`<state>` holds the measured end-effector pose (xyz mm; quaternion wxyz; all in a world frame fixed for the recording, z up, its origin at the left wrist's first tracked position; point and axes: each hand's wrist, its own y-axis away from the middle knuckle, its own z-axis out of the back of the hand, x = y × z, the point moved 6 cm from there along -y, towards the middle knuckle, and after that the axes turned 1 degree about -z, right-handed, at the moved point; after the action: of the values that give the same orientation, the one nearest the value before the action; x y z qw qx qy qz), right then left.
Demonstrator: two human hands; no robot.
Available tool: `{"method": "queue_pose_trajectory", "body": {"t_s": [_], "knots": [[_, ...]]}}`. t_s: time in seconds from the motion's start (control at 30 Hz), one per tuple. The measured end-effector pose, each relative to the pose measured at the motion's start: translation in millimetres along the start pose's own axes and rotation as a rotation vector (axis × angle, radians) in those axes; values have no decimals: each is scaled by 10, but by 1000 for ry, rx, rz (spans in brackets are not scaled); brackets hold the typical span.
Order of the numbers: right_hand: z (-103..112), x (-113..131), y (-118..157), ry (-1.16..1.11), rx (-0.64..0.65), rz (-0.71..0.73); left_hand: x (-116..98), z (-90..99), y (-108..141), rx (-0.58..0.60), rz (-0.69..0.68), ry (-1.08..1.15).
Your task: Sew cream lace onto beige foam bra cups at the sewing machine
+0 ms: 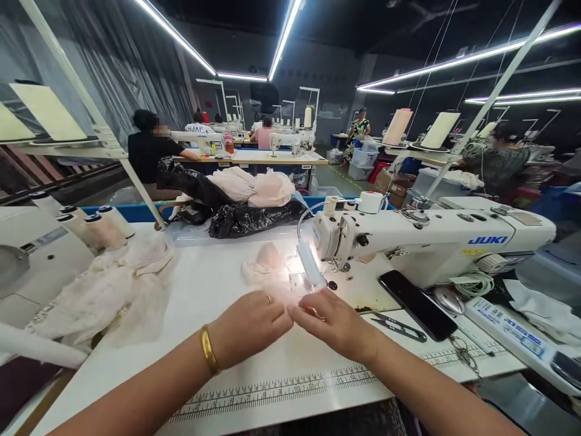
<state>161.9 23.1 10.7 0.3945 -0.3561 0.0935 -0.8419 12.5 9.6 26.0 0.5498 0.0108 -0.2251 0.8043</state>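
Observation:
A sheer pale-pink piece of fabric lies on the white sewing table, in the glare of a small lamp beside the needle area of a white JUKI sewing machine. My left hand, with a gold bracelet and a ring, is closed on the fabric's near edge. Close against it, my right hand has its thumb and fingers pinched on the same edge, just in front of the machine's needle plate. The fingertips and the exact grip are partly hidden by the hands and the bright light.
Thread snips and a black phone lie right of my right hand. A ruler strip runs along the table's front. More pale fabric is heaped left; a black plastic bag sits behind. Other people work farther back.

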Motion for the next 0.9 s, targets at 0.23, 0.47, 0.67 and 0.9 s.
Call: {"method": "queue_pose_trajectory", "body": {"t_s": [0.23, 0.47, 0.67, 0.9], "knots": [[-85, -566, 51, -31, 197, -286, 81, -485, -215, 109, 93, 192], [61, -715, 199, -132, 58, -200, 204, -666, -271, 130, 192, 206], [61, -687, 235, 34, 132, -114, 149, -683, -245, 123, 181, 215], [35, -571, 181, 433, 135, 141, 160, -658, -270, -54, 177, 199]]}}
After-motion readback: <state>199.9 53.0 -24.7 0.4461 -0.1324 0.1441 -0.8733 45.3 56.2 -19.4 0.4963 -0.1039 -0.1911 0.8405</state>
